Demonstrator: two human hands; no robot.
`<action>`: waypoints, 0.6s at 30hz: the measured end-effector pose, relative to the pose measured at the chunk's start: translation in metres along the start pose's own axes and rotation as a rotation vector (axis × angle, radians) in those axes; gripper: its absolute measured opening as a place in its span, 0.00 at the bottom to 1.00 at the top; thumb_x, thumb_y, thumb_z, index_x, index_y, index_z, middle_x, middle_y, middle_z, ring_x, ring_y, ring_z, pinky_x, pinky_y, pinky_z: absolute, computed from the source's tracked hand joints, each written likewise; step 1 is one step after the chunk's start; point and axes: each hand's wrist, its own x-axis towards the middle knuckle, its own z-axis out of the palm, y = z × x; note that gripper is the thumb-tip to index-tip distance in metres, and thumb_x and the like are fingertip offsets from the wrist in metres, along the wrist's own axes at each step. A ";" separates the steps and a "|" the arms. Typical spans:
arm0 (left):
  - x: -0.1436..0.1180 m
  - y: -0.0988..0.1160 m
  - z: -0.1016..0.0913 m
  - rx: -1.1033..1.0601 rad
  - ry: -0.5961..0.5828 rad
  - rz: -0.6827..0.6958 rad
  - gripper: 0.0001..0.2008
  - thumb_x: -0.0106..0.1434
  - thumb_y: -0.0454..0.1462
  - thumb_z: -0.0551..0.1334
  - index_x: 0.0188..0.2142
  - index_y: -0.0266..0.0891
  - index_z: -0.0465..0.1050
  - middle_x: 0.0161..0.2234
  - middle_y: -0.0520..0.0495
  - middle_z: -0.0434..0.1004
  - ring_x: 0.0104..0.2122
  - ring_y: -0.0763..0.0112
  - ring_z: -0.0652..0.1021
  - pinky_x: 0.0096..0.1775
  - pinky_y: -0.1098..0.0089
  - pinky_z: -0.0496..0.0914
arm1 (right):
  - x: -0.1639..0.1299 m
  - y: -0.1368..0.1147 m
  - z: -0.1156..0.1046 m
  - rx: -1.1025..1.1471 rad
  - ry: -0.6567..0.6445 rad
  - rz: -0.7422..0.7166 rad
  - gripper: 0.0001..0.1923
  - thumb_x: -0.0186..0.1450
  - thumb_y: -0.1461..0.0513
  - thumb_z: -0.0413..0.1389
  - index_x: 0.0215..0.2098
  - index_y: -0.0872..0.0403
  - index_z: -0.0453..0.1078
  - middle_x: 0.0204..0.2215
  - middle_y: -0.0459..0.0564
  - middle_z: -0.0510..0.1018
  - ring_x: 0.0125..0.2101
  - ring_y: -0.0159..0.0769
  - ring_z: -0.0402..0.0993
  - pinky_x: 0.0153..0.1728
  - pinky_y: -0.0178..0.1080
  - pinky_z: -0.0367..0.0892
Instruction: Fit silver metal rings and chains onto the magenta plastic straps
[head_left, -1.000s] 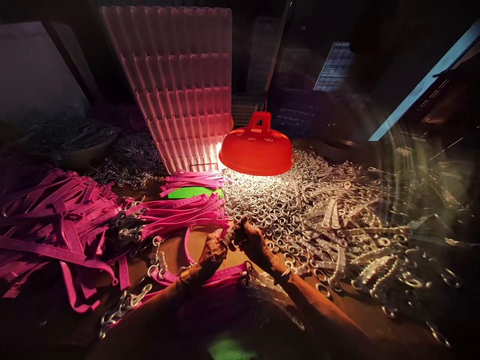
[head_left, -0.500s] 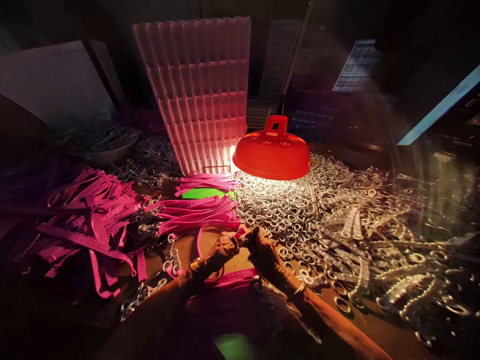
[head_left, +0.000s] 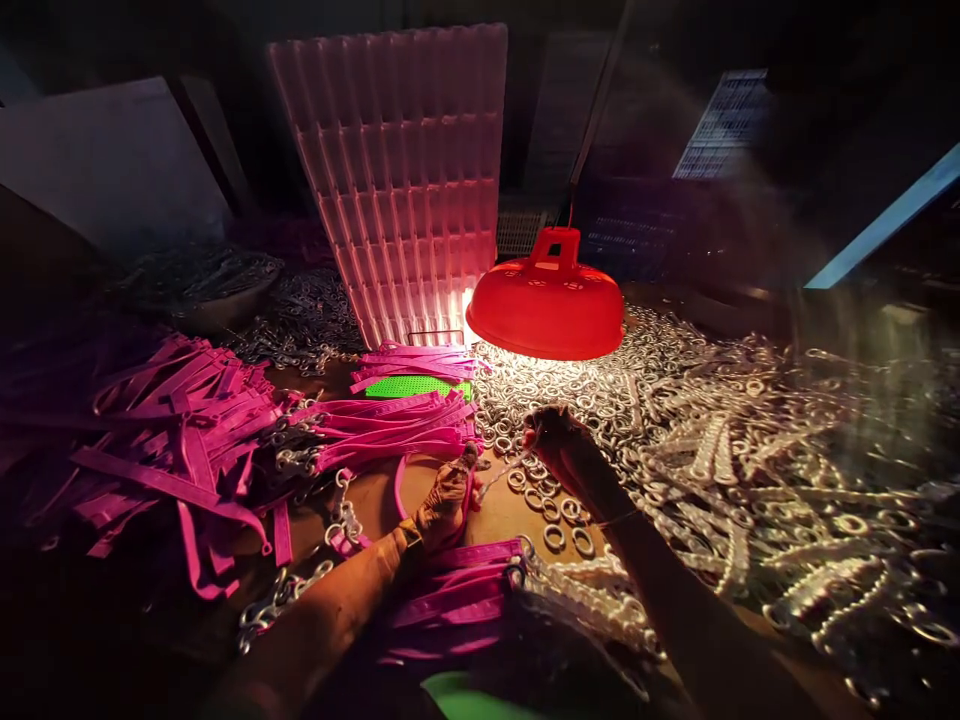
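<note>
1. my left hand is clenched around a pink strap on the table;
2. my right hand reaches into the metal rings under the red lamp; its grip i cannot tell

Red lamp shade hung low over counter, lit from beneath. Behind and left of lamp: ribbed pink tray stood upright. Left of lamp, near its edge: green perforated mat under pink straps. Far left of lamp: large loose heap of pink straps. Beyond that heap, left of lamp: dim bowl of dark metal parts. Behind lamp, right: pale grid crate, blurred.
</note>
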 end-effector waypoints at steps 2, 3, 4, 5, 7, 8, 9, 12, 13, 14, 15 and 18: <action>0.001 0.005 0.002 -0.031 0.011 -0.059 0.20 0.54 0.53 0.61 0.30 0.39 0.62 0.18 0.55 0.63 0.15 0.79 0.60 0.19 0.74 0.54 | 0.001 -0.004 -0.002 -0.108 -0.037 0.008 0.19 0.52 0.50 0.64 0.30 0.52 0.62 0.23 0.42 0.69 0.20 0.27 0.63 0.21 0.32 0.64; 0.001 0.009 0.002 -0.041 0.005 -0.090 0.20 0.54 0.53 0.61 0.30 0.39 0.62 0.18 0.55 0.62 0.15 0.79 0.60 0.19 0.75 0.53 | -0.002 -0.003 -0.001 -0.190 -0.076 0.018 0.17 0.54 0.51 0.62 0.31 0.52 0.63 0.23 0.41 0.68 0.19 0.26 0.60 0.19 0.31 0.61; 0.000 0.012 0.002 -0.049 -0.006 -0.111 0.19 0.53 0.51 0.62 0.30 0.39 0.61 0.18 0.56 0.61 0.15 0.80 0.60 0.19 0.75 0.52 | -0.006 0.000 0.001 -0.276 -0.121 0.026 0.16 0.56 0.51 0.60 0.32 0.53 0.63 0.22 0.41 0.67 0.19 0.25 0.59 0.17 0.30 0.58; -0.001 0.015 0.002 -0.056 -0.019 -0.120 0.19 0.52 0.49 0.64 0.30 0.39 0.61 0.18 0.57 0.60 0.15 0.80 0.59 0.19 0.75 0.51 | -0.011 0.004 0.004 -0.350 -0.160 0.029 0.14 0.59 0.52 0.58 0.32 0.53 0.63 0.22 0.42 0.67 0.19 0.25 0.58 0.17 0.29 0.56; -0.005 0.018 0.001 -0.072 -0.056 -0.109 0.19 0.49 0.46 0.67 0.29 0.39 0.60 0.17 0.59 0.57 0.15 0.82 0.56 0.19 0.75 0.47 | -0.021 0.015 0.012 -0.434 -0.202 0.024 0.12 0.62 0.53 0.55 0.31 0.53 0.62 0.23 0.43 0.66 0.19 0.25 0.57 0.17 0.29 0.54; -0.007 0.018 0.001 -0.080 -0.078 -0.087 0.19 0.49 0.45 0.68 0.28 0.39 0.59 0.17 0.60 0.55 0.16 0.82 0.54 0.19 0.75 0.45 | -0.025 0.020 0.016 -0.457 -0.201 0.023 0.11 0.63 0.54 0.54 0.30 0.53 0.61 0.23 0.43 0.66 0.20 0.25 0.57 0.18 0.29 0.54; -0.010 0.018 0.001 -0.084 -0.106 -0.062 0.19 0.49 0.44 0.68 0.27 0.39 0.58 0.17 0.60 0.53 0.16 0.83 0.53 0.19 0.75 0.44 | -0.029 0.025 0.018 -0.481 -0.190 0.024 0.11 0.64 0.54 0.52 0.30 0.53 0.60 0.22 0.42 0.66 0.19 0.25 0.56 0.18 0.30 0.54; -0.018 0.016 0.002 -0.069 -0.187 -0.032 0.22 0.51 0.45 0.68 0.24 0.41 0.53 0.17 0.62 0.49 0.16 0.84 0.50 0.20 0.75 0.44 | -0.035 0.036 0.021 -0.593 -0.157 -0.045 0.10 0.65 0.55 0.48 0.30 0.52 0.58 0.22 0.42 0.64 0.19 0.27 0.56 0.19 0.32 0.55; -0.020 0.015 0.002 -0.057 -0.194 -0.036 0.22 0.51 0.46 0.67 0.24 0.41 0.52 0.16 0.62 0.48 0.16 0.84 0.50 0.20 0.75 0.44 | -0.036 0.038 0.020 -0.630 -0.152 -0.095 0.09 0.65 0.55 0.47 0.30 0.52 0.57 0.22 0.42 0.63 0.20 0.27 0.56 0.20 0.32 0.55; -0.021 0.015 0.003 -0.045 -0.191 -0.046 0.23 0.51 0.46 0.67 0.24 0.41 0.51 0.16 0.62 0.47 0.16 0.84 0.49 0.20 0.75 0.44 | -0.036 0.040 0.020 -0.656 -0.152 -0.145 0.10 0.64 0.55 0.47 0.29 0.51 0.56 0.22 0.43 0.63 0.21 0.28 0.56 0.22 0.33 0.56; -0.022 0.016 0.003 -0.038 -0.182 -0.059 0.23 0.51 0.46 0.67 0.24 0.41 0.51 0.16 0.62 0.47 0.16 0.84 0.49 0.20 0.75 0.44 | -0.037 0.042 0.019 -0.677 -0.156 -0.185 0.10 0.64 0.55 0.47 0.28 0.51 0.56 0.22 0.43 0.63 0.22 0.29 0.56 0.23 0.34 0.56; -0.021 0.020 0.005 -0.015 -0.191 -0.112 0.23 0.51 0.46 0.68 0.25 0.42 0.52 0.16 0.62 0.49 0.16 0.84 0.49 0.20 0.75 0.43 | -0.039 0.043 0.017 -0.660 -0.155 -0.173 0.11 0.62 0.54 0.48 0.27 0.51 0.54 0.22 0.44 0.62 0.23 0.30 0.55 0.23 0.35 0.55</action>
